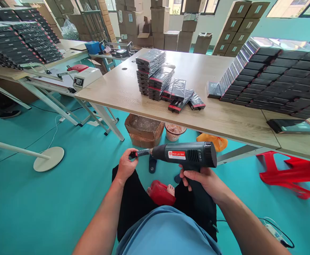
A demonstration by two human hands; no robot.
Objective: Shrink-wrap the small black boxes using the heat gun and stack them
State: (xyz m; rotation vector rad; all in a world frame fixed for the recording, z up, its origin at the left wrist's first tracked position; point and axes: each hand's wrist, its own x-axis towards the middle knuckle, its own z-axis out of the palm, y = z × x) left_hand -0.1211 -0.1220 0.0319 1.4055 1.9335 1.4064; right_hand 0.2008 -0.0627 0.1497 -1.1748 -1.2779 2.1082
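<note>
My right hand (201, 179) is wrapped round the handle of a dark grey heat gun (159, 153), which points left above my lap. Pinched in my left hand (126, 165) is a slim black box (143, 152), seen nearly edge-on, with a shiny face. The gun's nozzle is right at the box's far end; whether they touch I cannot tell. On the table ahead, stacks of film-wrapped black boxes (151, 67) stand behind a few loose wrapped boxes (180, 101).
A large pile of black boxes (274, 78) fills the right of the wooden table (109, 86). Beneath the table are a carton (144, 136) and a waste basket (174, 134). A red stool (290, 173) lies at right, a white stand base (49, 159) at left. A sealing machine (87, 77) sits beyond.
</note>
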